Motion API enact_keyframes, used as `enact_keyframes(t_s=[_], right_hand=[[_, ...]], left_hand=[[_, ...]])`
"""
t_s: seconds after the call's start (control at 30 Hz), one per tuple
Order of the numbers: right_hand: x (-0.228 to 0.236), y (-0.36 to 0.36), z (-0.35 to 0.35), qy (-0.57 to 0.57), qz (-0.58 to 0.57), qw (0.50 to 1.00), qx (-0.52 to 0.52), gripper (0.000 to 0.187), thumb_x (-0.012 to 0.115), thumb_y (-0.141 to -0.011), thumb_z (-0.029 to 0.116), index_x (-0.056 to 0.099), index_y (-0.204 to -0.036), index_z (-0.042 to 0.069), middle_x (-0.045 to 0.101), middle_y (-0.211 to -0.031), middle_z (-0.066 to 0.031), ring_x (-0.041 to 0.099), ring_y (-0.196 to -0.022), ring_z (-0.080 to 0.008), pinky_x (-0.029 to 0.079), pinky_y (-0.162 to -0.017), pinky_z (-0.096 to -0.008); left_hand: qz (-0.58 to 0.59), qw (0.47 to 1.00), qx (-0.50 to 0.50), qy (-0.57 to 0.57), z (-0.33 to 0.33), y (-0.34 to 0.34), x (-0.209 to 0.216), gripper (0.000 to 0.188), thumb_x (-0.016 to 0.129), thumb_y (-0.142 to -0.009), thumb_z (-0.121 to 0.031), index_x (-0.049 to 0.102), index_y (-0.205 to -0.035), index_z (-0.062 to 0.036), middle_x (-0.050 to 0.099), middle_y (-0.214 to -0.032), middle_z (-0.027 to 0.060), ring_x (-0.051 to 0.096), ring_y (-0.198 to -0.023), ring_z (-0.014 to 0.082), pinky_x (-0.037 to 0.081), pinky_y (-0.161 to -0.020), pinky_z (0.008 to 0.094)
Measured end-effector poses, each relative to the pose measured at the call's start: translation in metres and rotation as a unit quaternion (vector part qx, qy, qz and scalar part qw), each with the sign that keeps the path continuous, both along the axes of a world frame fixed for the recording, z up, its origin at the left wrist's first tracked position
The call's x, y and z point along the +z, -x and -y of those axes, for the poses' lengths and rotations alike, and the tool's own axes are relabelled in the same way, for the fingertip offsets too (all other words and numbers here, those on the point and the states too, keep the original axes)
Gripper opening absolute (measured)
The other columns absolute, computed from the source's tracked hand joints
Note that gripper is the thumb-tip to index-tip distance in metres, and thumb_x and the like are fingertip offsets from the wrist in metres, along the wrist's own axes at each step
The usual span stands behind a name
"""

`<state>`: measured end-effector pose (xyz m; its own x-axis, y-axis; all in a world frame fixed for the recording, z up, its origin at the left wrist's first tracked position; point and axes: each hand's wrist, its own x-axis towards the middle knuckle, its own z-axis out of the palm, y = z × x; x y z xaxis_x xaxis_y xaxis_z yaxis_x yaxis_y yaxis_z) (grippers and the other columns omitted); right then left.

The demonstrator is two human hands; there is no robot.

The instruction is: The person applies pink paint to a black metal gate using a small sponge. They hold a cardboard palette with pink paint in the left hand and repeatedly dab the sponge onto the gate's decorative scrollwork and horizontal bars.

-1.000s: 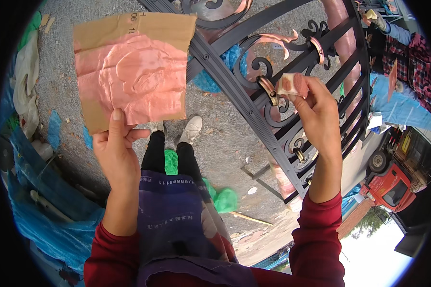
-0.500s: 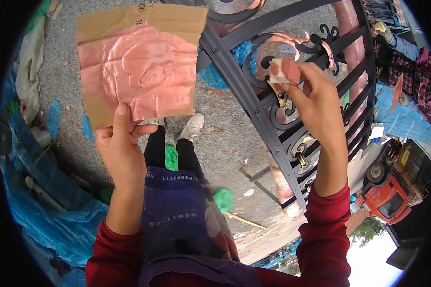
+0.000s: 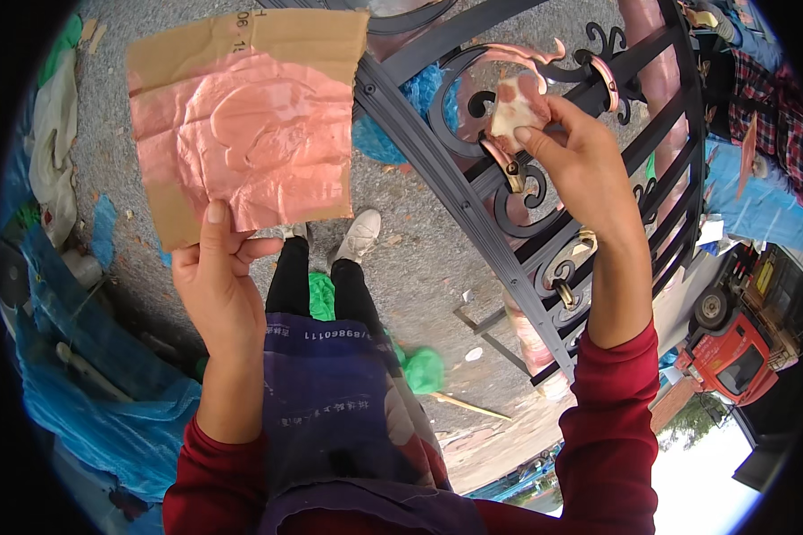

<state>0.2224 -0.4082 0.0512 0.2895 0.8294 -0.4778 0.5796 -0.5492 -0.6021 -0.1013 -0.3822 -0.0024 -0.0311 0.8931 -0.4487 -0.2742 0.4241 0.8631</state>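
My left hand grips the lower edge of a cardboard piece, thumb on top. Wet copper-pink paint coats most of its face. In my right hand a small sponge, whitish with pink stains, is pinched between thumb and fingers. It is over the scrollwork of a black metal gate, close to a curled bar with copper and gold colouring. Whether the sponge touches the metal I cannot tell. Another scroll above it carries pink paint along its curve.
Blue plastic sheeting lies heaped on the left. Pink-wrapped rolls lie beneath the gate. A green bag and a thin stick are on the ground near my legs. A person in a checked garment and a red truck are at right.
My right hand has turned the sponge so its pale, stained face shows, and lowered it slightly to the left. The cardboard and gate have shifted a little left in view.
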Motion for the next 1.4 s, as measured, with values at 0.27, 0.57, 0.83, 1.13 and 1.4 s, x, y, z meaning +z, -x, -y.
enact_keyframes(t_s=[0.27,0.57,0.83,1.13,1.4], right_hand=[[0.017,-0.001,0.012,-0.038,-0.026,0.999,-0.019,0.027,0.064,-0.091,0.010,0.063,-0.114,-0.005,0.067,-0.088,-0.0078,0.058,-0.076,-0.0110,0.046,-0.069,-0.0275],[0.008,-0.002,0.039,-0.040,-0.014,0.999,-0.024,0.024,0.066,-0.087,0.009,0.064,-0.108,-0.004,0.066,-0.084,-0.0086,0.056,-0.071,-0.0136,0.045,-0.067,-0.0313],[-0.004,0.006,0.023,-0.124,0.016,0.992,0.012,0.025,0.067,-0.087,0.005,0.064,-0.110,-0.003,0.061,-0.083,-0.0085,0.057,-0.069,-0.0133,0.044,-0.063,-0.0293],[0.012,0.009,0.074,-0.184,-0.089,0.962,-0.179,0.029,0.065,-0.091,-0.002,0.061,-0.120,-0.002,0.061,-0.103,-0.0024,0.060,-0.093,-0.0097,0.047,-0.081,-0.0228],[0.014,0.058,0.085,-0.243,-0.089,0.954,-0.154,0.032,0.063,-0.085,-0.008,0.063,-0.117,-0.003,0.059,-0.118,-0.0113,0.061,-0.106,-0.0180,0.050,-0.087,-0.0280]], left_hand=[[-0.009,1.000,0.001,0.004,-0.001,0.002,-0.002,0.023,0.057,-0.100,-0.013,0.061,-0.115,0.0030,0.070,-0.101,0.0105,0.070,-0.077,0.0149,0.062,-0.058,0.0275],[-0.011,1.000,-0.003,-0.007,-0.001,-0.001,0.000,0.022,0.057,-0.100,-0.014,0.062,-0.115,0.0027,0.070,-0.100,0.0103,0.071,-0.076,0.0153,0.062,-0.058,0.0275],[0.004,1.000,-0.002,0.001,0.003,-0.012,0.003,0.023,0.057,-0.100,-0.014,0.062,-0.115,0.0028,0.070,-0.099,0.0101,0.071,-0.076,0.0158,0.062,-0.058,0.0280],[0.033,0.999,-0.027,0.010,0.006,-0.012,0.005,0.019,0.058,-0.100,-0.014,0.063,-0.110,0.0023,0.070,-0.099,0.0104,0.071,-0.076,0.0163,0.062,-0.057,0.0286],[0.091,0.991,-0.084,0.055,0.051,-0.072,0.017,0.015,0.059,-0.100,-0.012,0.063,-0.108,0.0001,0.067,-0.096,0.0066,0.067,-0.075,0.0127,0.062,-0.056,0.0300]])
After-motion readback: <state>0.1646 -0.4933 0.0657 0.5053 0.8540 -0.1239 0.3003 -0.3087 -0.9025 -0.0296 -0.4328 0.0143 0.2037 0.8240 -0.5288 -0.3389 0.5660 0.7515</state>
